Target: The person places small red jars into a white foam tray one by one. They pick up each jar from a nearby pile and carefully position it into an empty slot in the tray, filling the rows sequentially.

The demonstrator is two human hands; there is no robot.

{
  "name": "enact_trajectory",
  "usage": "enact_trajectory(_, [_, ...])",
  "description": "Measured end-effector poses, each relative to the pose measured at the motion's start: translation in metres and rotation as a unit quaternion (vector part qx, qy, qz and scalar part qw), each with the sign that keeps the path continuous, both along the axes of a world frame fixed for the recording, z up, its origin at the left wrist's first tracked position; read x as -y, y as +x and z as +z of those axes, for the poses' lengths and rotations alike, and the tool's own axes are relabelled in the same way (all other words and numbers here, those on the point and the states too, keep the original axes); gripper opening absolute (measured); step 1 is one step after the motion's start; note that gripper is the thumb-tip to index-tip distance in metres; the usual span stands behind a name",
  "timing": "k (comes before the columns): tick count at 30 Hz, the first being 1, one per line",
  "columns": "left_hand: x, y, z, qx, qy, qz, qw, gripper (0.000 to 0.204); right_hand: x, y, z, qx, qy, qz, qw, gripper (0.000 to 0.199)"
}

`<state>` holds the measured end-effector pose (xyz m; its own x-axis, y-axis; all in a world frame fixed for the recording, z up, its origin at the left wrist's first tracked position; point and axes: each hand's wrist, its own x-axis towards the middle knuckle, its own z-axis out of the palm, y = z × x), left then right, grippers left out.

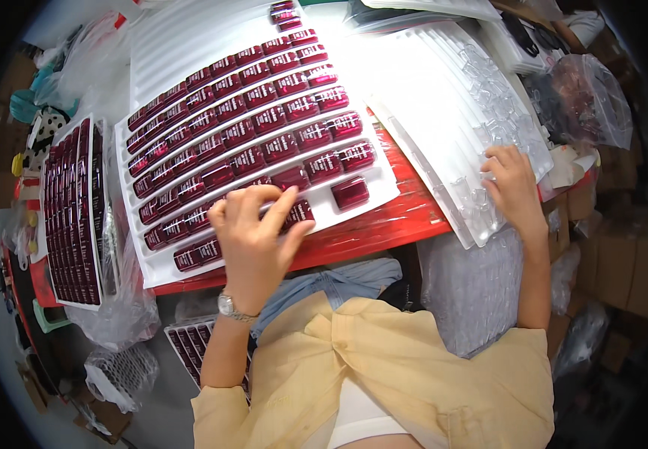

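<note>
On a white ridged tray (pixel 381 178) lie several rows of small, dark red, glossy rectangular pieces (pixel 247 160) with pale printing. My left hand (pixel 253 228) rests over the front rows, its thumb and forefinger spread around one dark red piece (pixel 298 212); whether they touch it I cannot tell. Nearby, a plain-faced dark red piece (pixel 350 192) sits apart at the tray's right corner. My right hand (pixel 515 183) hovers with bent, separated fingers over another white tray (pixel 436 112), beside small clear plastic pieces (pixel 473 196). Nothing shows in that hand.
A tray of dark red pieces (pixel 73 213) leans at the left table edge; another filled tray (pixel 193 344) sits below the table. Red sheeting (pixel 369 232) covers the tabletop. Clear plastic bags (pixel 589 97) lie at the right, and a plastic-wrapped stack (pixel 470 292) stands beside my lap.
</note>
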<state>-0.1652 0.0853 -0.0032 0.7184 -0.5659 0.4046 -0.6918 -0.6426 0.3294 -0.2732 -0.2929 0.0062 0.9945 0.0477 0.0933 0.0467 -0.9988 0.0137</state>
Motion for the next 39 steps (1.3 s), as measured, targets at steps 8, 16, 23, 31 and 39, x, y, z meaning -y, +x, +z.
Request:
enact_trajectory(8, [-0.017, -0.006, -0.005, -0.063, -0.033, 0.015, 0.997, 0.036, -0.143, 0.043, 0.002, 0.093, 0.719, 0.016, 0.688, 0.032])
enact_trajectory(16, [0.009, -0.03, -0.014, -0.173, -0.371, -0.008, 0.912, 0.034, -0.219, 0.046, -0.009, 0.247, 0.496, 0.083, 0.828, 0.026])
enact_trajectory(23, [0.0, -0.013, -0.012, -0.028, -0.079, -0.024, 0.996, 0.03, -0.09, -0.007, -0.007, 0.155, 0.093, -0.139, 0.974, 0.029])
enact_trajectory(31, [-0.012, -0.011, -0.003, -0.055, -0.046, 0.038, 0.997, 0.039, -0.069, -0.02, -0.02, 0.126, 0.118, -0.154, 0.973, 0.01])
enact_trajectory(39, [-0.036, -0.01, -0.004, -0.034, -0.128, -0.029, 0.991, 0.042, -0.098, 0.013, -0.013, 0.146, 0.738, -0.075, 0.654, 0.024])
